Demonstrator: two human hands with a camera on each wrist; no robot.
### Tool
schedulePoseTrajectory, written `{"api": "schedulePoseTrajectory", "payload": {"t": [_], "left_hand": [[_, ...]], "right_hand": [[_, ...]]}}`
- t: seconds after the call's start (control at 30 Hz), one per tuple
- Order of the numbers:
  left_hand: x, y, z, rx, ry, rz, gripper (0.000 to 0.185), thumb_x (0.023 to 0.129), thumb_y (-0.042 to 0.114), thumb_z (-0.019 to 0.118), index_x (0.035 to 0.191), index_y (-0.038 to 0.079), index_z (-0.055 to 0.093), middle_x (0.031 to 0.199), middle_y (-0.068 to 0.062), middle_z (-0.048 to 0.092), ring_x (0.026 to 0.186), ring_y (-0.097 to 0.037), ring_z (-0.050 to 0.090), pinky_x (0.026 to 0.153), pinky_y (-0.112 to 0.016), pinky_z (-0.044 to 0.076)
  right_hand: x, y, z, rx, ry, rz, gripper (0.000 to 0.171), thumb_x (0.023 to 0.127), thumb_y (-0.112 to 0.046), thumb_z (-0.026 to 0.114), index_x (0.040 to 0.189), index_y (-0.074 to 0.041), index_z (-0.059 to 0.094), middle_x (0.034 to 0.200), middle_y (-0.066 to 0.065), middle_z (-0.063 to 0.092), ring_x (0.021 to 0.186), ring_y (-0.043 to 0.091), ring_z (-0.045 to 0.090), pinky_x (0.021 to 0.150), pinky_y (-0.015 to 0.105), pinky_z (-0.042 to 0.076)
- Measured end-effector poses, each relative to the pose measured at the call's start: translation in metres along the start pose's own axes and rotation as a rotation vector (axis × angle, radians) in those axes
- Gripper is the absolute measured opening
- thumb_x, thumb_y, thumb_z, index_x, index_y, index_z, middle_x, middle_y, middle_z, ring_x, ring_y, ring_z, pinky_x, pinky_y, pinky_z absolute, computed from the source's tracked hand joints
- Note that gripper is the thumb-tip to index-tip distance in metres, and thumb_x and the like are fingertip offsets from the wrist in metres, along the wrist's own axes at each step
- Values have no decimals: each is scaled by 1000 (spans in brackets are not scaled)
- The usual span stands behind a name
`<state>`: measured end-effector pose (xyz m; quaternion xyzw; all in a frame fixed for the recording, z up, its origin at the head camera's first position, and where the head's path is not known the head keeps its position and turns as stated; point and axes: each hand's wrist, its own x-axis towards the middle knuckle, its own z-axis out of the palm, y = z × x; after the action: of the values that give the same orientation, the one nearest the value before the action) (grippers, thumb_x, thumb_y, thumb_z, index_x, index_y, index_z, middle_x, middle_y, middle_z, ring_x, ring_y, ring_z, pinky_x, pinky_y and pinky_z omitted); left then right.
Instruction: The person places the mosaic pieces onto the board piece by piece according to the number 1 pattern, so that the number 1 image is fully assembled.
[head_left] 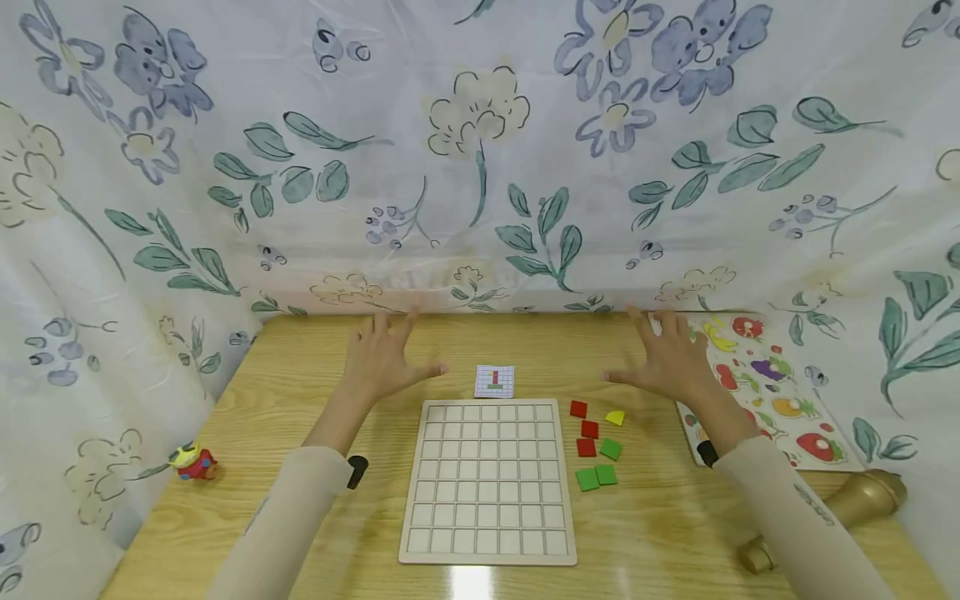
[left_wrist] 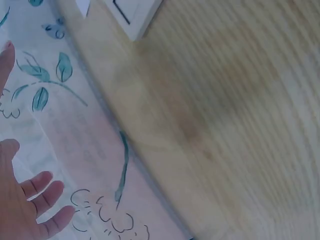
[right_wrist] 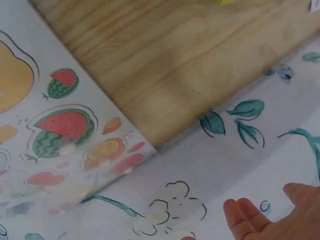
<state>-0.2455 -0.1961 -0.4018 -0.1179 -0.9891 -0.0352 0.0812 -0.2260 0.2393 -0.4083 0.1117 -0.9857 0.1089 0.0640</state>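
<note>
My left hand (head_left: 381, 360) is held over the far left of the wooden table, fingers spread and holding nothing. On the other side my right hand (head_left: 667, 362), also spread and bare, hovers near the fruit puzzle board (head_left: 806, 408). Between the arms lies a pale wooden grid board (head_left: 487, 483) with square cells. A small pattern card (head_left: 495, 382) with a coloured grid figure sits just behind it. To the board's right are several red square tiles (head_left: 589, 429), several green square tiles (head_left: 588, 479) and one yellow rounded piece (head_left: 615, 417).
A small red and yellow toy figure (head_left: 195, 461) stands at the table's left edge. Under the right forearm lies a gold-brown cylindrical object (head_left: 862, 500), partly hidden by the sleeve. A floral curtain (head_left: 480, 208) borders the table at the back and sides.
</note>
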Motion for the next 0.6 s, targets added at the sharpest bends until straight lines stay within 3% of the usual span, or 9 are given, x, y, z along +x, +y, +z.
{"api": "schedulePoseTrajectory", "payload": {"t": [0.4, 0.6], "left_hand": [[-16, -1, 11, -7, -46, 23, 113, 70, 80, 66, 159, 26, 23, 114, -22, 48, 98, -37, 47, 73, -45, 39], [-23, -7, 18, -10, -79, 29, 111, 72, 83, 61, 159, 27, 22, 115, -21, 48, 96, -35, 46, 71, -44, 38]], "right_hand": [[-14, -1, 12, 10, -36, -8, 114, 71, -72, 73, 156, -11, 27, 142, 32, 34, 130, 53, 33, 94, 82, 24], [-18, 1, 17, 5, -38, -14, 111, 73, -69, 73, 156, -11, 27, 142, 32, 34, 130, 53, 34, 96, 79, 25]]}}
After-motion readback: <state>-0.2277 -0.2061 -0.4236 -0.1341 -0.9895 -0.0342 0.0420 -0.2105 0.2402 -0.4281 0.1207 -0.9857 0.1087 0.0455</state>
